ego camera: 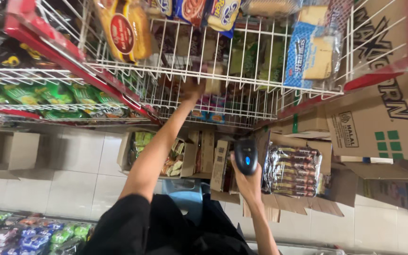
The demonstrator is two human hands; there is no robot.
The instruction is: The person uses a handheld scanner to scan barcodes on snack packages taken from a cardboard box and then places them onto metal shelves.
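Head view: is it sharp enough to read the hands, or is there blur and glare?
Head view: the right hand and its black handheld scanner are fairly sharp; the left hand, reaching behind the white wire shelf, is shaded and soft; wide-angle distortion bends the shelves; glare glints on the clear-wrapped snack bundle.

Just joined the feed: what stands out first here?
The left hand reaches up into a white wire rack of snack packs at top centre. The right hand holds a black scanner lower down. Behind it, open cartons sit on the tiled floor.
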